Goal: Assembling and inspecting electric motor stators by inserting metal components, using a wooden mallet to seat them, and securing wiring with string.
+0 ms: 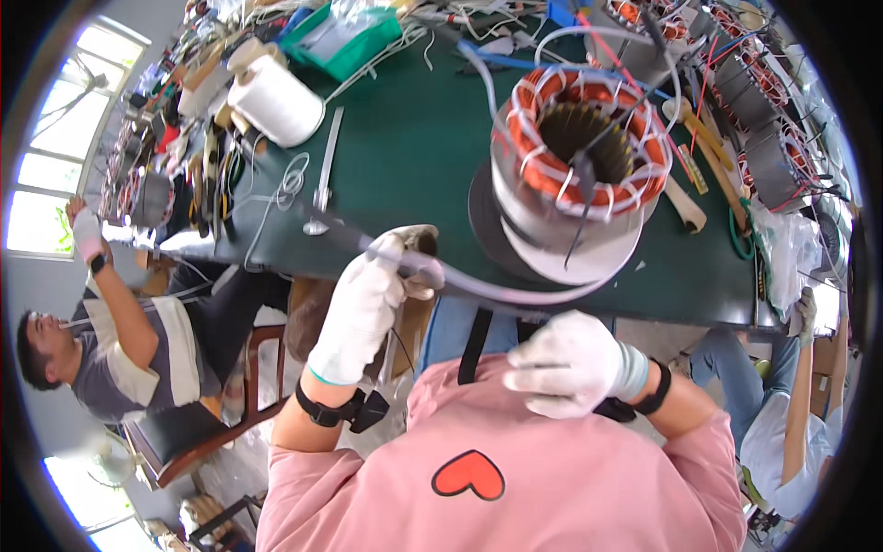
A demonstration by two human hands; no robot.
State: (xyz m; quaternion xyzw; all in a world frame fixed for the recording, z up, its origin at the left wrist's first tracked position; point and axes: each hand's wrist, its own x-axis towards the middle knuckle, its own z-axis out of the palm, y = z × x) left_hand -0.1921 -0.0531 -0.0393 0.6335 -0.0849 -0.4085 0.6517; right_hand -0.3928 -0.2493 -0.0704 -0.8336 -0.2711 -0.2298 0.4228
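Note:
My left hand (354,317), in a white glove with darkened fingertips, is closed around a translucent tube (497,292) at the table's near edge. The tube's dark end sticks out to the left of the hand, and its other side curves right to the stator's base. That motor stator (532,172), with orange-red windings laced in white cord, stands on a round white base (602,262). Dark and clear leads rise from it. My right hand (575,363), also gloved, hovers before my chest near the table edge. Its fingers are partly stretched, slightly blurred, with nothing visible in them.
A white thread spool (276,103), a metal caliper (326,170) and a green tray (345,46) lie on the dark green table (409,152). Several stators (773,166) line the right side. One person (129,340) sits at left, another (782,442) at right.

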